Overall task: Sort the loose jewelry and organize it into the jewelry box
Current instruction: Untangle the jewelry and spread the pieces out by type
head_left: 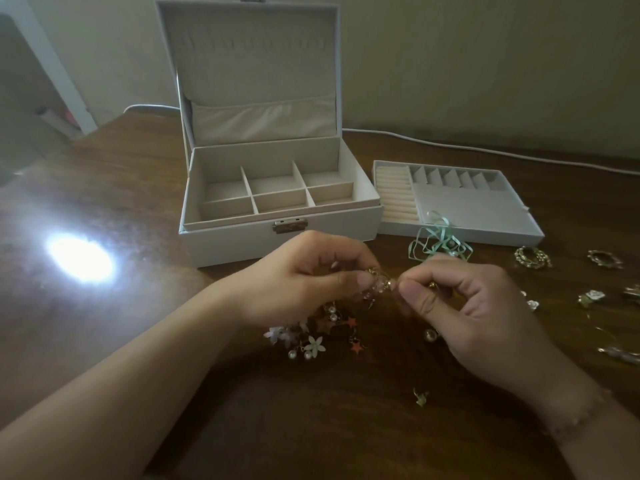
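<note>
At frame centre, a beaded charm piece [379, 284] is pinched by left hand [304, 285] and right hand [460, 299] fingers above the surface (light, tangly, fragile; best held by its chain, likely).

Both forearms reach in from the near edge of the table and meet above its middle. The left hand [304, 278] has its fingers curled, thumb pressed toward the forefinger in a pinch. The right hand [474, 306] mirrors it, thumb and forefinger pinched, other fingers folded. Their fingertips nearly touch. The right wrist wears a thin bracelet [578, 420].
</note>
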Demonstrator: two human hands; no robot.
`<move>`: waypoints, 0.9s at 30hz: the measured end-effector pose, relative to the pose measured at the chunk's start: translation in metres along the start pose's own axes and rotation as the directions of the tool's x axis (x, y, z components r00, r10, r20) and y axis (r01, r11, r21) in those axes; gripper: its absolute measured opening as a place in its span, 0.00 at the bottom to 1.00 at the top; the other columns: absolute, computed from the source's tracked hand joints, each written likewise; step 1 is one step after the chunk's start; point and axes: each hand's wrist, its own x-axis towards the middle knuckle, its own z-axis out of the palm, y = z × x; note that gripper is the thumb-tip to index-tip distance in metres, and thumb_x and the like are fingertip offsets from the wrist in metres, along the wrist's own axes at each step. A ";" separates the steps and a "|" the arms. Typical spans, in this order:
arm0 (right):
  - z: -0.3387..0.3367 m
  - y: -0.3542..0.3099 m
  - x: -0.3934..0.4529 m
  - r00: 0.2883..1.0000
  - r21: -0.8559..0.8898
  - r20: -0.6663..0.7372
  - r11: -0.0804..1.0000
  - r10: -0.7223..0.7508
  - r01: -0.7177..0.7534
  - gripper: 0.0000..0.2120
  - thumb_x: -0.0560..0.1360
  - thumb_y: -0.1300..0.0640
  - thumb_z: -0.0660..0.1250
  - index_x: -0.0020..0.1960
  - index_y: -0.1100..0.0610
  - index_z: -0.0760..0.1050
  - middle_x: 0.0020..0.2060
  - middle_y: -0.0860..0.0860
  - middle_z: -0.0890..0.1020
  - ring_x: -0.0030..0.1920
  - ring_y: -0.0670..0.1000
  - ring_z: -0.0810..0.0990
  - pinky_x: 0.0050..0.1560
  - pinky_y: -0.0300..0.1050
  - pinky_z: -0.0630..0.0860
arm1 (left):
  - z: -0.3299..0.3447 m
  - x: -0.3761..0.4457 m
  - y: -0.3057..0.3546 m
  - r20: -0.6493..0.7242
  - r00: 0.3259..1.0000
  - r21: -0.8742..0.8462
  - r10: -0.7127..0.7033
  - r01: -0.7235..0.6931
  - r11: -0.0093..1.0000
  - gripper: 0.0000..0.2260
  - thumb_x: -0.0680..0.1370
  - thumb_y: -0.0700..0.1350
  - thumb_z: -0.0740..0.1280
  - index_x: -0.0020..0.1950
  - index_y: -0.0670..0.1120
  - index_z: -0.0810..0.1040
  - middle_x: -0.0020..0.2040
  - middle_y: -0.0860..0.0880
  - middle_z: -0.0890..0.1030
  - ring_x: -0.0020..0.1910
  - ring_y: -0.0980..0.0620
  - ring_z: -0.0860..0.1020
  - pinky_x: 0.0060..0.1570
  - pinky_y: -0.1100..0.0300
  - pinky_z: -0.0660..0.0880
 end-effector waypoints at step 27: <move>0.004 0.004 0.001 0.982 -0.255 -0.007 0.950 -0.189 0.181 0.11 0.75 0.45 0.64 0.48 0.49 0.82 0.40 0.39 0.81 0.46 0.43 0.78 0.45 0.45 0.76 | -0.024 0.000 0.000 0.009 1.000 -0.453 0.015 -0.009 0.891 0.13 0.79 0.44 0.54 0.35 0.44 0.69 0.46 0.41 0.79 0.45 0.44 0.77 0.50 0.53 0.73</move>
